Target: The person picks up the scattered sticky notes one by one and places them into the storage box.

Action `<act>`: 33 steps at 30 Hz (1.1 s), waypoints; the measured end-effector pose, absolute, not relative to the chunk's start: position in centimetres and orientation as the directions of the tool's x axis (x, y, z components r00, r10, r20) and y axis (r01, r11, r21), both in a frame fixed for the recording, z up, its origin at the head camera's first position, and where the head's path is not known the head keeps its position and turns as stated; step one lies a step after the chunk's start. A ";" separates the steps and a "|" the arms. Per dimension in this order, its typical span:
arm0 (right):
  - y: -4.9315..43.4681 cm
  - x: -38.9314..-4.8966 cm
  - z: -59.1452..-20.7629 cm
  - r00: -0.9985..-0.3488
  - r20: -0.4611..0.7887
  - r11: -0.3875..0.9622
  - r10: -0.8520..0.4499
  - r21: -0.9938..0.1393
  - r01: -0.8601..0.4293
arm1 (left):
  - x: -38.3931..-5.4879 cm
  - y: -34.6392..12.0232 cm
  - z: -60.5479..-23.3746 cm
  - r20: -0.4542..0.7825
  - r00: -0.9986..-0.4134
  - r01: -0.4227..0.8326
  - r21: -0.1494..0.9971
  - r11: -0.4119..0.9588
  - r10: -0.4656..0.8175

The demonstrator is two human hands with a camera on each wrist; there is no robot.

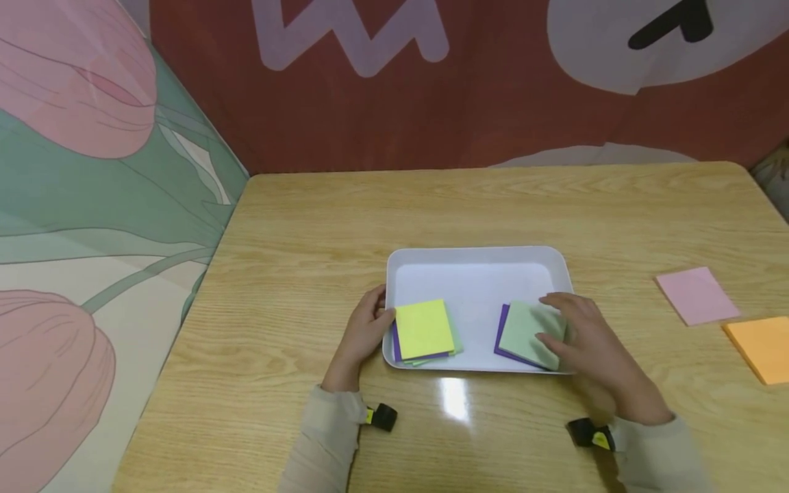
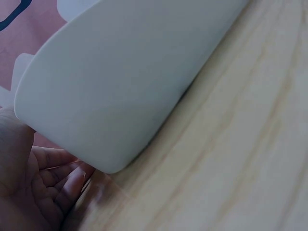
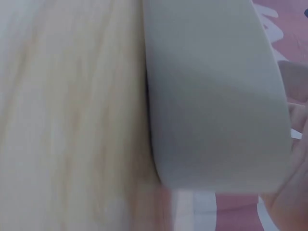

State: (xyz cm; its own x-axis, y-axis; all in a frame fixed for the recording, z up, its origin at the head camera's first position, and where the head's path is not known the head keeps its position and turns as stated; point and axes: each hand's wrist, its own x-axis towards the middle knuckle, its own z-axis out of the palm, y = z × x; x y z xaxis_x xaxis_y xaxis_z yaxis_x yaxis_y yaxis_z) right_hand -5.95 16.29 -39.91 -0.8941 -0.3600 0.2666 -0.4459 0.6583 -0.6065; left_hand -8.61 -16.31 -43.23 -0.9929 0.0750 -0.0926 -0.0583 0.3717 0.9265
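Note:
A white tray (image 1: pixel 474 284) lies on the wooden table. My left hand (image 1: pixel 364 332) holds its left side, thumb at the rim and fingers along the outer wall; the left wrist view shows those fingers (image 2: pixel 60 175) by the tray's end wall. Inside the tray at left, a yellow sticky note pad (image 1: pixel 424 330) lies on purple and green ones. At right, a pale green sticky note pad (image 1: pixel 527 332) partly covers a purple one (image 1: pixel 502 329). Over the tray's right rim, my right hand (image 1: pixel 592 342) hovers with fingers apart above the pale green pad, gripping nothing; whether it touches is unclear.
Right of the tray lie a pink sticky note pad (image 1: pixel 698 296) and an orange one (image 1: pixel 761 348), the latter cut off by the frame edge. A red patterned cloth (image 1: pixel 481 116) stands behind the table (image 1: pixel 308 226), and a floral one (image 1: pixel 105 198) at left.

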 end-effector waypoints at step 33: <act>28.0 -3.7 -39.9 -0.990 0.039 0.789 0.133 -0.609 0.082 | -8.1 -15.8 -41.6 -0.087 -0.993 -0.054 0.935 0.349 0.079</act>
State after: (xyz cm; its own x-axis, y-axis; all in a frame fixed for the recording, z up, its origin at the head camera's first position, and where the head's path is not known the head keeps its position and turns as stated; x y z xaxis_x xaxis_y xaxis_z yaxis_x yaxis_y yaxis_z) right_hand -3.73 28.02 -39.90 -0.9904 0.1327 0.0392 0.0816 0.7891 -0.6089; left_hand -8.09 -15.77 -41.59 -0.9931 0.0786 -0.0865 -0.0539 0.3494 0.9354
